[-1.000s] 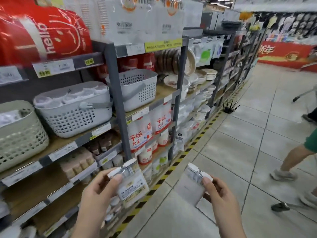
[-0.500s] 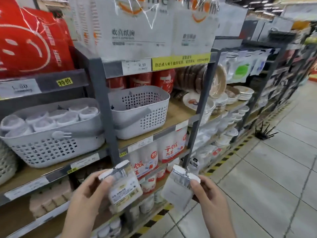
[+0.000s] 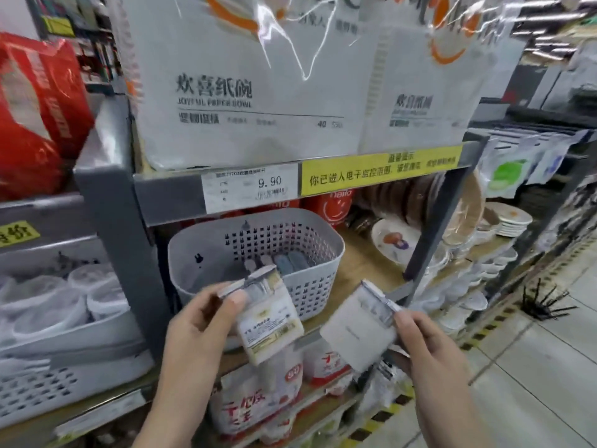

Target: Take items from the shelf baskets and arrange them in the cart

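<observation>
Left hand [image 3: 197,321] is pinching a labelled packet [image 3: 271,321], lower centre | right hand [image 3: 429,347] is pinching a white packet [image 3: 355,331] before the grey basket [image 3: 258,253] | risk: packets being held by top edges only, likely slipping | cart not being seen

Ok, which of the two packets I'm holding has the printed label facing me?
The packet in your left hand; the right-hand packet shows plain white.

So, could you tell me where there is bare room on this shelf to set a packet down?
Bare wood lies between the grey perforated plastic basket and the white printed plate. Further right, stacked white bowls crowd the shelf.
</observation>
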Motion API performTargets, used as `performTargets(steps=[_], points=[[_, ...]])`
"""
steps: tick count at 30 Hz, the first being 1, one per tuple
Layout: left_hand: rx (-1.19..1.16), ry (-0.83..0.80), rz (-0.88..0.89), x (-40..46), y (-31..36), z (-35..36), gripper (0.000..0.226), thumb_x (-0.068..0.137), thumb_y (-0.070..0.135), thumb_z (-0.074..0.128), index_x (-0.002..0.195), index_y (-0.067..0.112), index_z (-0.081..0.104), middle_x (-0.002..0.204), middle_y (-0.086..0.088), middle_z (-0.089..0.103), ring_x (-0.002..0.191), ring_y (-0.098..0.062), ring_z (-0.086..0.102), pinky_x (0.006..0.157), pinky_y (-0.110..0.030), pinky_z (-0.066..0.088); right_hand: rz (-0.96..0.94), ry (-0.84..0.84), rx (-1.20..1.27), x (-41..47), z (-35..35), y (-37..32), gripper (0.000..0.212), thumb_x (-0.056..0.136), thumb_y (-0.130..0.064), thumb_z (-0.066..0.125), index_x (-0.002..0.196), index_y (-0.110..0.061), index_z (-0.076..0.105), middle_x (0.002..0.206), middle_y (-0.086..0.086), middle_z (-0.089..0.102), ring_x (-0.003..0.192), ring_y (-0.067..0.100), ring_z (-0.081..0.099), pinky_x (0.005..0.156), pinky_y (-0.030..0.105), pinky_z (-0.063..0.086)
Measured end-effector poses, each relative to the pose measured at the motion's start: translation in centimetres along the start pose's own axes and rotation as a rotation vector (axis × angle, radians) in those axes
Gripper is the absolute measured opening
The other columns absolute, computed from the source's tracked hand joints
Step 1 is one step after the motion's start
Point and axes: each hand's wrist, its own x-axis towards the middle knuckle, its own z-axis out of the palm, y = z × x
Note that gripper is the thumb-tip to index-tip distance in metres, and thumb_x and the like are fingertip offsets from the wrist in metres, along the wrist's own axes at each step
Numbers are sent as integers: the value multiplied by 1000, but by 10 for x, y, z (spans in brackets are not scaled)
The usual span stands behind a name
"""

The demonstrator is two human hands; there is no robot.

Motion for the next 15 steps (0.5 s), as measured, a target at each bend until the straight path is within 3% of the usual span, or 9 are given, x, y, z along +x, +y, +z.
performTargets(steps=[4,8,11,13,15], points=[[22,72,98,24,12,14,28,67,52,61,85,35,72,79,6,74,71,-4,68,57,-15,50,-26,-83,37,33,17,-7,43,63,-63,58,80,-26,72,72,-8,69,66,2,65,56,20,54],[5,235,158,46,18,17,16,86,30,61,76,32,73,72,12,71,64,5,63,54,-5,43,-69,-176,97,70,32,-16,40,69,-57,60,86,-23,73,89,0,73,79,11,69,66,30,58],[23,290,165,55,21,15,14,89,28,61,83,36,72,87,13,73,80,2,66,66,-12,47,-97,-217,117,96,42,-23,38,73,-52,61,90,-21,73,97,3,73,90,15,70,74,36,58],[74,289,157,61,23,15,11,82,37,64,92,37,70,97,16,72,91,1,65,78,-22,46,-127,-261,111,115,49,-27,34,73,-52,62,91,-25,72,97,1,73,91,15,70,72,30,59],[151,258,166,68,25,17,12,83,36,67,95,41,68,100,24,69,95,7,63,81,-20,45,-161,-321,77,134,55,-31,33,73,-51,63,94,-27,71,96,-3,74,90,13,70,68,22,57]])
